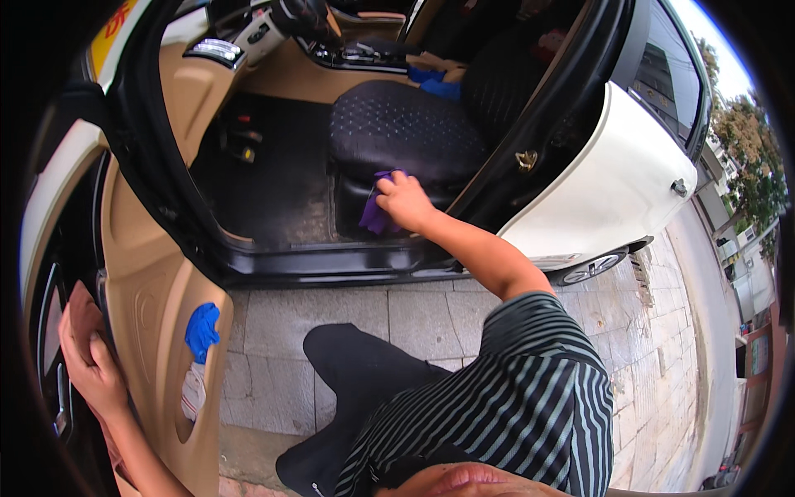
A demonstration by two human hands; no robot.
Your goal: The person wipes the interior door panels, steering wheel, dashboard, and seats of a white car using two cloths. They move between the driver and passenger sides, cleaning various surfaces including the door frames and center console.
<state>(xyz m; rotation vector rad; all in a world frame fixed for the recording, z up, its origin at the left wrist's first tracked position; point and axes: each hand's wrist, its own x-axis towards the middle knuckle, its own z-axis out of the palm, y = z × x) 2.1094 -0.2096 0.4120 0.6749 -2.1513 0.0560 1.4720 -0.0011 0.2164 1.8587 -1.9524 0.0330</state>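
My right hand (407,202) presses a purple cloth (376,214) against the black lower side of the front car seat (404,121), just inside the door sill (323,264). Part of the cloth hangs below my fingers, and my palm hides some of it. Off to the far left, my left hand (96,366) lies against the inner side of the open car door (146,298), by its dark glossy trim. Nothing shows in that hand, and its reflection appears in the trim.
A blue cloth (202,332) and a whitish item (194,392) sit in the door pocket. Pedals (242,146) stand above the black floor mat (273,174). More blue cloths (440,89) lie beyond the seat. A brass-coloured latch striker (526,160) juts from the pillar. Paving (273,385) lies underfoot.
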